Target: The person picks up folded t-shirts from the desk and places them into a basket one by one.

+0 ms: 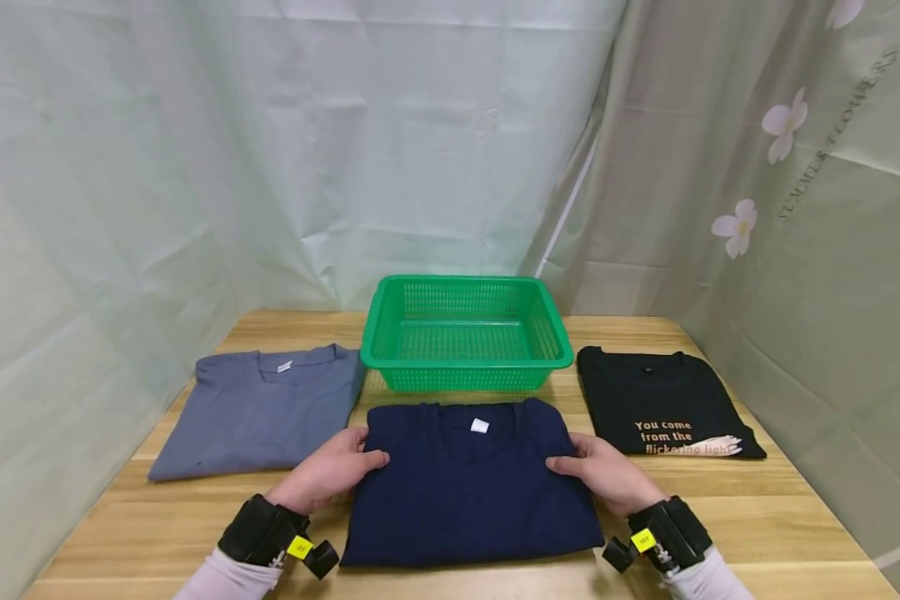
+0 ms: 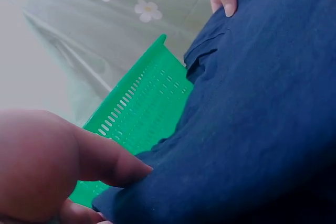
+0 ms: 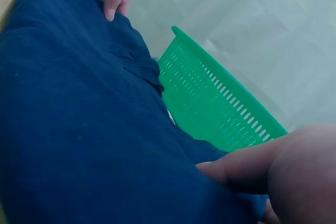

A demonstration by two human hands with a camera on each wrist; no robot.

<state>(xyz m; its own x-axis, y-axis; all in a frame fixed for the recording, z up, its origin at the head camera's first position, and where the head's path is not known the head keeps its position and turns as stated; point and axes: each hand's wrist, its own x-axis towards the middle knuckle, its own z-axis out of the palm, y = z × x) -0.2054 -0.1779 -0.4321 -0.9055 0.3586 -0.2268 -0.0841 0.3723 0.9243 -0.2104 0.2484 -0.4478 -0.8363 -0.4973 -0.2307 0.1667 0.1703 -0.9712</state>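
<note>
A folded navy T-shirt (image 1: 472, 492) with a white neck label is in front of the green basket (image 1: 465, 363) in the head view. My left hand (image 1: 337, 467) pinches its left side, thumb on top and fingers beneath. On the opposite side my right hand (image 1: 603, 471) grips it the same way. In the left wrist view the thumb (image 2: 113, 163) presses on the navy cloth (image 2: 252, 103), and the fingers under it are mostly hidden. The right wrist view shows the other thumb (image 3: 241, 169) on the fabric (image 3: 84, 119), with the basket (image 3: 210, 98) beyond.
A folded grey-blue T-shirt (image 1: 270, 417) lies left of the basket. To the right is a folded black T-shirt (image 1: 637, 392) with printed lettering. All are on a wooden table (image 1: 780, 533), and curtains (image 1: 420, 150) hang behind and along both sides.
</note>
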